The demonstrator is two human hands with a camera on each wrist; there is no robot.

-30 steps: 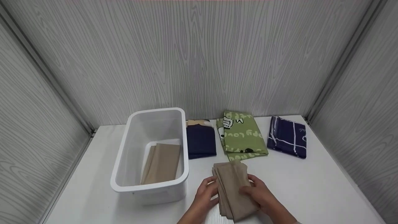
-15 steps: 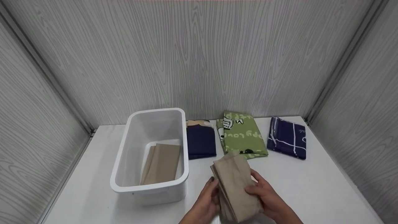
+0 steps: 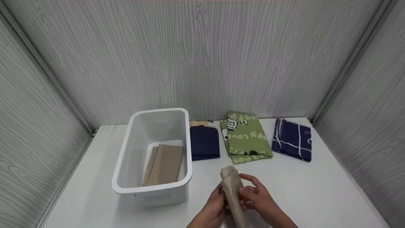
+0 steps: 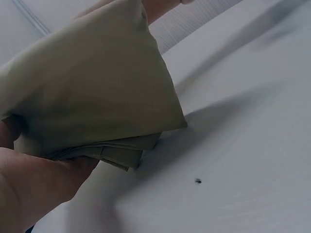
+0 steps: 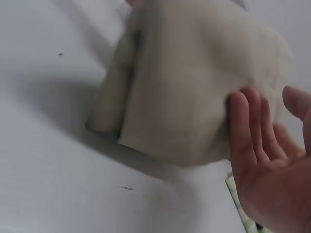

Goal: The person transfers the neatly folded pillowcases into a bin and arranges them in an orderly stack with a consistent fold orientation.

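Observation:
A folded beige cloth (image 3: 232,193) stands on edge between both hands at the front of the table, its narrow side facing up. My left hand (image 3: 214,205) grips it from the left. In the left wrist view the thumb and palm of that hand (image 4: 43,179) hold its lower folds, and layered edges show there. On the other side my right hand (image 3: 261,199) has its fingers against the cloth. Seen from the right wrist, those fingers (image 5: 243,128) lie nearly straight along the cloth, with the thumb apart from it.
A white plastic bin (image 3: 152,191) on the left holds another folded beige cloth (image 3: 166,164). Along the back wall lie a folded navy cloth (image 3: 205,142), a green printed cloth (image 3: 248,136) and a navy cloth with white lines (image 3: 292,139). Grey wood-grain panels surround the white table (image 3: 322,190).
The beige cloth was lifted and tilted, then turned from lying broad side up to standing on edge. My right hand's grip loosened, its fingers now straighter along the cloth.

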